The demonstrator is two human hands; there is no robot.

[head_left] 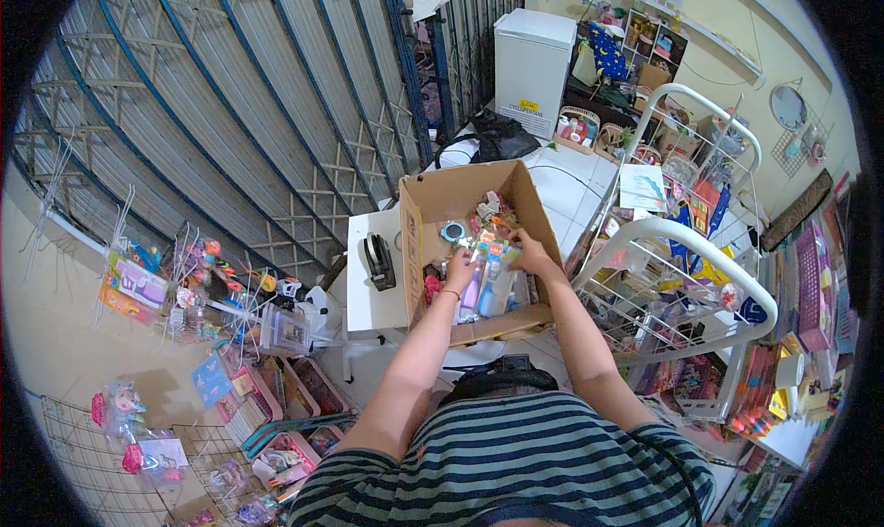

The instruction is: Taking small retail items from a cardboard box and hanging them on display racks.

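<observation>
Hanging toys: on the wire hooks at far left of the frame, packaged toys (138,283) hang outward, likely so each stays visible.
Worktop: at centre left, the white worktop (368,308) stands beside the box and bears a black device (378,262) (stapler or tape dispenser, I cannot say which), probably put there to be within reach.
Cardboard box: in the middle of the frame, the cardboard box (505,325) is open at the top, its tall walls seemingly keeping the loose goods together.
Left hand: reaching into the box, the left hand (459,271) has bent fingers at the packets' left side; whether they grip, I cannot tell.
Packets: the clear packets (494,271), with purple and blue contents, lie inside the box between the hands, perhaps steadied from both sides.
Right hand: the right hand (536,254) has curled fingers by the packets' upper right; their hold is too small to judge.
Cart: at right, a white wire cart (668,227) carries piled goods, its rails apparently containing them.
</observation>
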